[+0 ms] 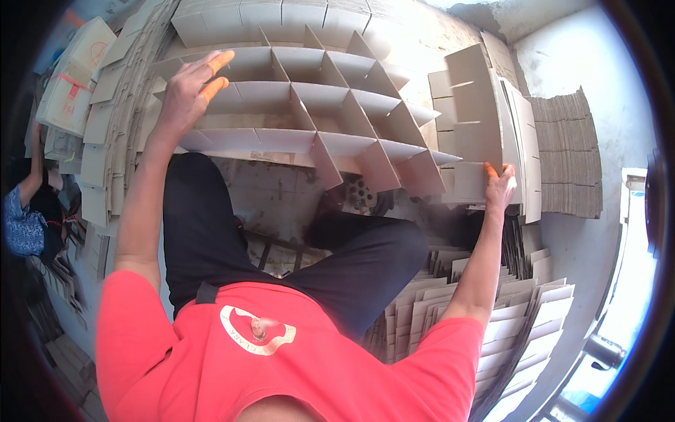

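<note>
In front of me lies a partly assembled cardboard divider grid (320,119), its long slotted strips crossed by several short upright ones. My left hand (191,88) is over the grid's left end, thumb and fingers apart, with nothing seen between them. Orange coverings show on its fingertips. At the right, my right hand (500,184) pinches the near end of a slotted cardboard strip (478,105), which stands on edge beside a stack of similar pieces. Orange also shows on this hand's fingertips.
Flat slotted cardboard (267,20) lies beyond the grid. Tall cardboard stacks (105,133) line the left, and a bundle (568,151) rests against the right wall. Many strips (485,323) stand at my lower right. Another person (31,204) is at the far left.
</note>
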`<state>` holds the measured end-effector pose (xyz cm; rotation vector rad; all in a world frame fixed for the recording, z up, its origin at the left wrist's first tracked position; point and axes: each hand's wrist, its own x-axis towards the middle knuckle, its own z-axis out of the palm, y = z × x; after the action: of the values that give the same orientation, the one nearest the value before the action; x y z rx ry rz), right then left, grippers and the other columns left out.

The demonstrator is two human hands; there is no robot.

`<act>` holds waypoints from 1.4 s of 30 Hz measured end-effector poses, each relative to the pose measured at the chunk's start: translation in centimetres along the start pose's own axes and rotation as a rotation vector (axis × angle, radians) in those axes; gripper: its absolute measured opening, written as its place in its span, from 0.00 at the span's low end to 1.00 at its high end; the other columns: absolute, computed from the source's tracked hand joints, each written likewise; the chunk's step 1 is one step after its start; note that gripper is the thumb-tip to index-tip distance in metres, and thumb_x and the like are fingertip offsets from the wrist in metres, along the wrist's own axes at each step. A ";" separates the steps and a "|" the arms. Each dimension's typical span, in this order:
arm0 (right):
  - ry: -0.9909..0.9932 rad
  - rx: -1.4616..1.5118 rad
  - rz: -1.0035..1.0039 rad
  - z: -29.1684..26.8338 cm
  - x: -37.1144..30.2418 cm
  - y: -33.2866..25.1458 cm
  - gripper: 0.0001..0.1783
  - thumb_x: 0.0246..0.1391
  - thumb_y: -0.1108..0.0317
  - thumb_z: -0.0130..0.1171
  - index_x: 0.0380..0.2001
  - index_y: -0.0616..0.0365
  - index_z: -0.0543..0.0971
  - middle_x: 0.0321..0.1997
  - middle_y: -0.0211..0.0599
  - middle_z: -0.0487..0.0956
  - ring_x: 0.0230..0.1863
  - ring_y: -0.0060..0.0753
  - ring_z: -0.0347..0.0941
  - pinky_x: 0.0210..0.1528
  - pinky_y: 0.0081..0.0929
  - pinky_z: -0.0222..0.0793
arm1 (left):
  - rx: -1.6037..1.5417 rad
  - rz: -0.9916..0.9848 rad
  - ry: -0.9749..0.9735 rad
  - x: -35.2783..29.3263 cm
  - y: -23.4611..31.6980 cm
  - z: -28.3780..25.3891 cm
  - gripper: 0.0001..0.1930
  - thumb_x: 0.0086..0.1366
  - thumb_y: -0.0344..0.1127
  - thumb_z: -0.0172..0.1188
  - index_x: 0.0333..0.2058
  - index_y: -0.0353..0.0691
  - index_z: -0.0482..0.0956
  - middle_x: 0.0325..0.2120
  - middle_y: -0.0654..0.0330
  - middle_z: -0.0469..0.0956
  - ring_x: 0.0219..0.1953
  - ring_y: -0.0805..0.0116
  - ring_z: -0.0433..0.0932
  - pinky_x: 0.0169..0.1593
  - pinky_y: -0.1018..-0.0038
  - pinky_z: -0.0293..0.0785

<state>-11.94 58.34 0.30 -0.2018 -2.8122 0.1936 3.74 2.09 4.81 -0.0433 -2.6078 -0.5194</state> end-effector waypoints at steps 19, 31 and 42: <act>-0.398 0.827 -0.718 -10.9 -13.2 -30.2 0.33 0.49 0.81 0.57 0.61 0.61 0.66 0.19 0.35 0.70 0.21 0.19 0.63 0.29 0.15 0.64 | -0.218 0.025 -0.019 -7.9 -2.0 2.4 0.11 0.49 0.30 0.66 0.33 0.36 0.82 0.24 0.59 0.78 0.33 0.62 0.75 0.42 0.67 0.69; -0.567 0.653 -0.758 -9.4 -14.5 -34.4 0.31 0.49 0.80 0.57 0.59 0.64 0.67 0.36 0.43 0.81 0.30 0.20 0.73 0.37 0.17 0.69 | -0.185 0.067 -0.017 -7.9 -2.5 2.9 0.07 0.51 0.32 0.63 0.29 0.35 0.80 0.21 0.56 0.77 0.28 0.57 0.73 0.40 0.66 0.69; -0.559 0.637 -0.763 -9.5 -14.5 -34.6 0.31 0.48 0.78 0.60 0.59 0.62 0.68 0.31 0.43 0.80 0.26 0.19 0.71 0.36 0.15 0.68 | -0.200 0.077 0.029 -7.7 -2.6 3.2 0.06 0.49 0.30 0.65 0.27 0.36 0.80 0.20 0.56 0.76 0.26 0.58 0.73 0.37 0.65 0.69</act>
<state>0.64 23.18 10.25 1.1965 -2.8986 1.0452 8.80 1.28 -2.23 -0.1997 -2.5061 -0.7453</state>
